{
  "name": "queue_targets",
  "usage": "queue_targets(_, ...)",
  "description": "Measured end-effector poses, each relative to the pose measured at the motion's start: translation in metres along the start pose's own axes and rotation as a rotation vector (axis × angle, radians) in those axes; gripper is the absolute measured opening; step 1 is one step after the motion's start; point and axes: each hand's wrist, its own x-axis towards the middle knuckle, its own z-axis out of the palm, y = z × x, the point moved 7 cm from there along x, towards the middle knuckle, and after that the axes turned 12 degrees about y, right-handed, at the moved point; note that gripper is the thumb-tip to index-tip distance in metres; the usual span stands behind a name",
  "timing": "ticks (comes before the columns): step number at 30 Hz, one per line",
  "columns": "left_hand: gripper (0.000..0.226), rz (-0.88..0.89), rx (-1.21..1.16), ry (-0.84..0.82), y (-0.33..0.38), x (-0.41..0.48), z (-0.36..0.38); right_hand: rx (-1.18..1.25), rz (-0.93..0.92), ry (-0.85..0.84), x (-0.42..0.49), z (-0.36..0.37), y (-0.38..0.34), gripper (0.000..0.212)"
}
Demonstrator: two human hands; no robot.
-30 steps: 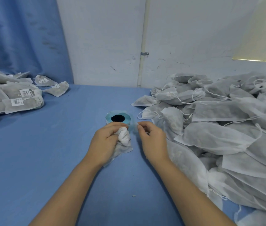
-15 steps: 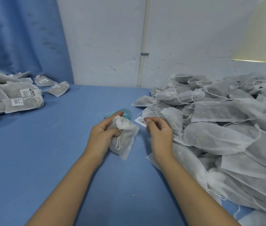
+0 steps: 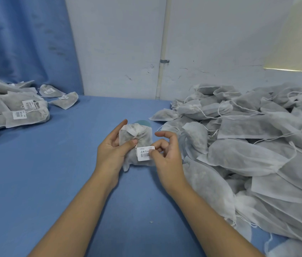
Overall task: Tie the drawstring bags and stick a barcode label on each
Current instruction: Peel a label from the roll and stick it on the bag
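Right fingers (image 3: pixel 160 145): thumb and one curled finger pinch the right edge of the barcode label (image 3: pixel 143 153); the forefinger arches above, touching nothing
Left fingers (image 3: pixel 130 144): thumb presses the front of the held bag (image 3: pixel 137 133) just under its gathered neck, the other fingers behind it
Right hand (image 3: pixel 166 156): just right of the bag
Left hand (image 3: pixel 110 153): grips the bag from the left
Label: lies against the bag's lower front; I cannot tell if it is fully stuck
Held bag: mid-table, neck drawn shut, so its tying looks done
Label roll (image 3: pixel 143 122): teal rim showing just beyond the bag
Done: labelled bags (image 3: pixel 19 112) heaped at far left
Left to do: unlabelled bags (image 3: pixel 248 145) piled high on the right, cords loose; most of the work seems to lie ahead
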Motion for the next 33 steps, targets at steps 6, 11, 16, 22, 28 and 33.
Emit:
queue_targets(6, 0.051, 0.011, -0.006, 0.022, -0.001, -0.001, 0.0, -0.08, -0.003, -0.044, -0.001, 0.004, 0.006, 0.042)
queue_targets(11, 0.049, 0.009, -0.036, 0.022, -0.002, -0.004, 0.004, -0.191, -0.031, -0.071, -0.001, 0.008, 0.01, 0.042)
queue_targets(16, 0.048, 0.018, -0.054, 0.043, -0.001, -0.004, 0.004, -0.346, -0.074, -0.067, 0.002, 0.007, 0.015, 0.045)
queue_targets(22, 0.047, 0.026, -0.046, 0.02, 0.0, -0.005, 0.007, -0.511, -0.047, -0.016, 0.003, 0.003, 0.018, 0.068)
queue_targets(28, 0.042, -0.002, -0.068, -0.004, 0.002, -0.004, 0.01, -0.446, 0.107, -0.056, 0.003, 0.002, 0.023, 0.05)
queue_targets(33, 0.043, -0.016, -0.095, -0.035, 0.001, -0.009, 0.017, 0.043, 0.242, -0.001, 0.004, 0.005, 0.016, 0.024)
